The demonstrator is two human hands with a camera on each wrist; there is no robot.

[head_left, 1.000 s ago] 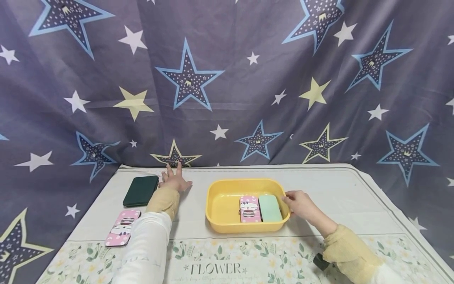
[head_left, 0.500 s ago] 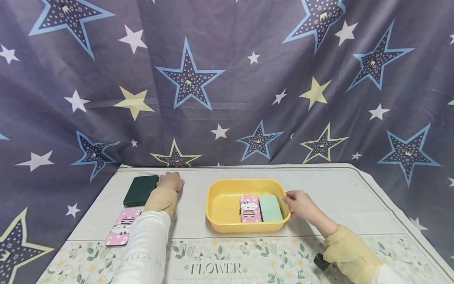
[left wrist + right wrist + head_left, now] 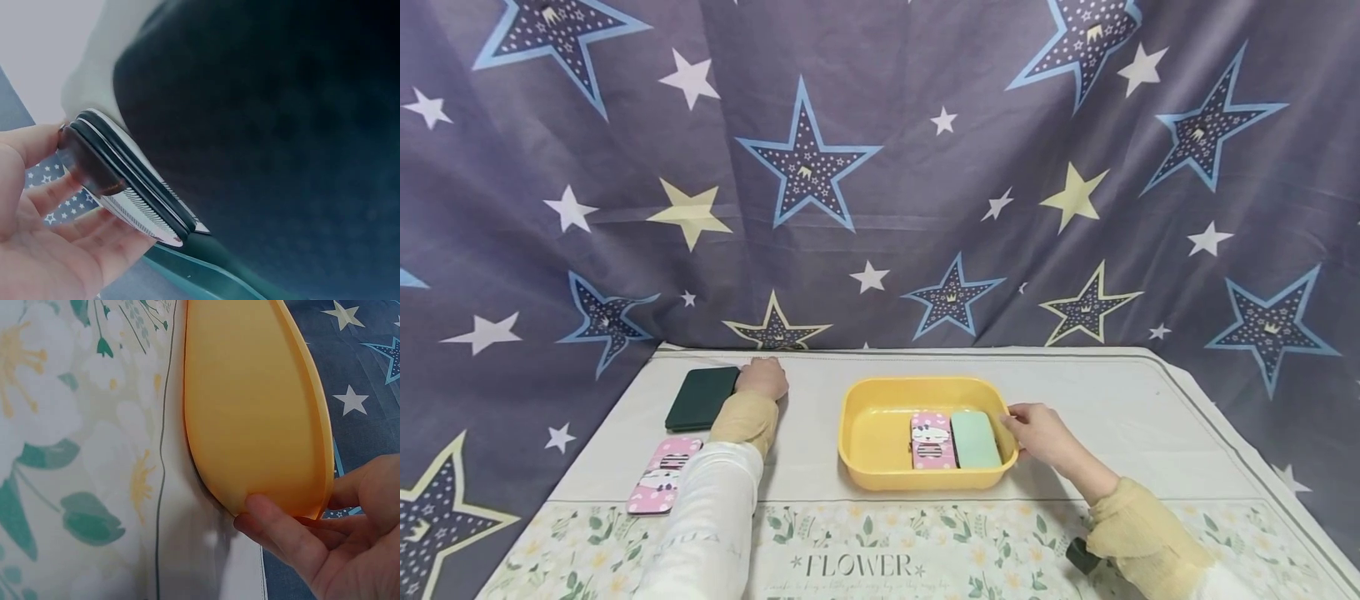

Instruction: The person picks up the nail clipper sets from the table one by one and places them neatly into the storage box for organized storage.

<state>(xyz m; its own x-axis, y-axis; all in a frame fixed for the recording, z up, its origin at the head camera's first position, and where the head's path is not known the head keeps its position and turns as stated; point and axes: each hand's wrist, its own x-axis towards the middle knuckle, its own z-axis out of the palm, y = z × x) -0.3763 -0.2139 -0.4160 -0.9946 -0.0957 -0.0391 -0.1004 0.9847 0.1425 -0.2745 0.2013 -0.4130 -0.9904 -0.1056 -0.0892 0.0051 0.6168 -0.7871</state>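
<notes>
My left hand (image 3: 763, 377) is at the back of the table, beside the dark green flat case (image 3: 702, 398). The left wrist view shows its thumb and fingers pinching a small rounded case (image 3: 125, 181) with black edges and a striped patch; the head view hides that case behind the hand. My right hand (image 3: 1037, 429) grips the right end of the yellow plastic basin (image 3: 880, 480), thumb on the outer wall. Inside the basin's right half, a pink cat-print case (image 3: 932, 440) lies next to a mint green case (image 3: 975, 440).
Another pink cat-print case (image 3: 662, 481) lies at the left of the table, partly behind the left sleeve (image 3: 703, 517). A star-print curtain (image 3: 880, 208) hangs along the back edge. The tablecloth (image 3: 857, 533) has a flowered front strip.
My left hand's spread fingers have folded down and gone from the head view, the hand staying beside the dark green case. My right hand and the basin hold their place; the view has shifted slightly.
</notes>
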